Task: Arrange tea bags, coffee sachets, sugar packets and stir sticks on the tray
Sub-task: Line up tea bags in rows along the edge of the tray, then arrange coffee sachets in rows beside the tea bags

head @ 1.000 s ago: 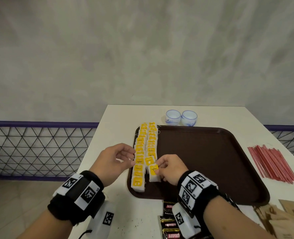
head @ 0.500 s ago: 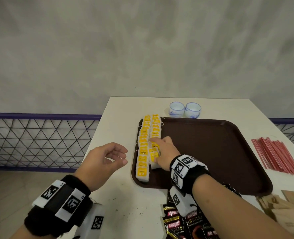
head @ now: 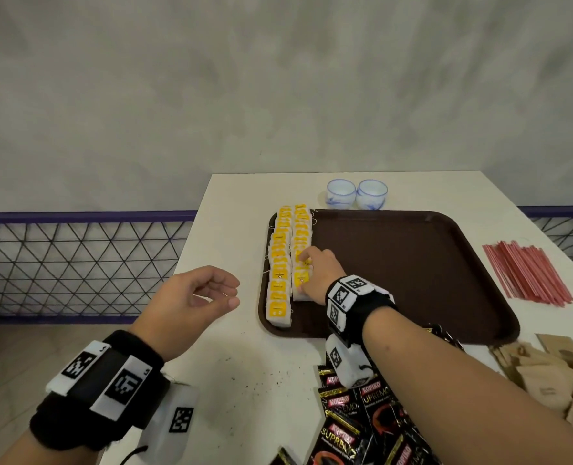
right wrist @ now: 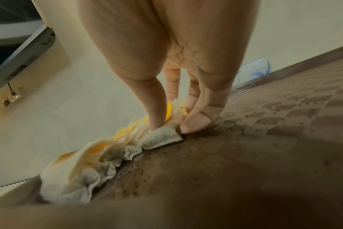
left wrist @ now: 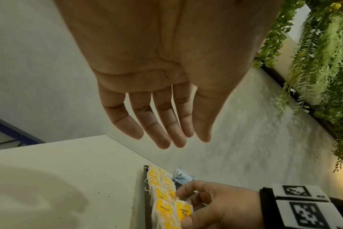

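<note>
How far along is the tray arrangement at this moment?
Done: two rows of tea bags line the tray's left edge. In hand: the right hand pinches a bag in the inner row; the left hand hovers empty. Left: coffee sachets, sugar packets and stir sticks, all off the tray.

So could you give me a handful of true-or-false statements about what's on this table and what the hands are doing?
1. The tea bags lie in two rows on the tray. True.
2. The left hand holds a tea bag. False: it holds nothing.
3. The red stir sticks are on the tray. False: they lie on the table beside it.
4. The right hand touches the tea bags. True.
5. Two cups stand behind the tray. True.
</note>
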Demonstrator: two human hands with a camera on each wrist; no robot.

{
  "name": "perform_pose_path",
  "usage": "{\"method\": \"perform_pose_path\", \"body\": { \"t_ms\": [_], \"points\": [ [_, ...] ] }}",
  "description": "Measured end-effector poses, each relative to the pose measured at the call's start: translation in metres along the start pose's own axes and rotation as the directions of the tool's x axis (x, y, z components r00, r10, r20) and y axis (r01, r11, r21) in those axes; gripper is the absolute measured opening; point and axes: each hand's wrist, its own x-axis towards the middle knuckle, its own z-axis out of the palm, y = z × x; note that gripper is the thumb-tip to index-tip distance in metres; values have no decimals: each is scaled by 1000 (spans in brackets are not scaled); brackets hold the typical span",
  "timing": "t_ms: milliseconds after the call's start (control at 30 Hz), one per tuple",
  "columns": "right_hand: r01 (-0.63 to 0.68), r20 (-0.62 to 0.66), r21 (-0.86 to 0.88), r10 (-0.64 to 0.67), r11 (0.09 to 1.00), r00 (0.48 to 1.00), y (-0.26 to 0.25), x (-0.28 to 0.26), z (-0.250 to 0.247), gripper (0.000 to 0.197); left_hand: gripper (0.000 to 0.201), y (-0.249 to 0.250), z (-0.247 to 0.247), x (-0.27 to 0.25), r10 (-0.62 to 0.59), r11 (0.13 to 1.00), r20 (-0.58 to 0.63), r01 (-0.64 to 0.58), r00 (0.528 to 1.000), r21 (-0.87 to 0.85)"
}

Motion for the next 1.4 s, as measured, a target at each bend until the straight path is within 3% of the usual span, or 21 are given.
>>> {"method": "perform_pose_path", "body": {
  "t_ms": [200,300,400,567,733,867,933,1000,1067,1167,1267,1367,1400],
  "points": [
    [19,-28,69,-17,997,999,2,-4,-4,67,16,-5,1,-6,-20,1000,11,20,1000,3],
    [-71,-96,34,74,997,993,4,-3,-6,65,16,-5,1,-8,-20,1000,23,20,1000,-17],
    [-152,-72,72,158,986,985,4,-2,-7,65,16,-5,-1,-9,-13,1000,22,13,1000,-19],
    [-117,-61,191,131,975,989,3,1,-5,70,15,-9,-6,-12,-7,1000,29,8,1000,-22],
    [-94,-59,162,104,982,993,-1,-5,-11,69,15,-14,-11,-19,-26,999,28,27,999,-24],
    [82,-124,32,-78,996,989,-25,-32,-47,70,14,-15,-8,-31,-10,999,73,7,997,48],
    [216,-125,-12,-215,976,969,-41,-60,-75,72,13,-13,-1,-44,34,991,188,-57,982,118],
    [325,-131,-22,-325,945,936,-50,-101,-98,68,22,-10,13,-63,48,974,361,-124,931,190],
    [380,-76,-41,-382,924,921,-47,-148,-112,61,44,-5,27,-82,-3,952,545,-164,838,257],
    [395,160,-210,-367,894,916,-22,-219,-110,58,74,-1,48,-101,-79,923,677,-203,731,327],
    [393,393,-405,-231,825,890,19,-266,-82,67,95,-7,66,-112,-61,831,693,-348,718,434],
    [471,537,-442,-195,763,821,50,-288,-32,61,89,-11,79,-116,-67,786,665,-371,744,494],
    [478,526,-490,-189,729,829,56,-294,-17,50,84,-10,81,-116,-79,791,654,-352,752,501]
  ]
}}
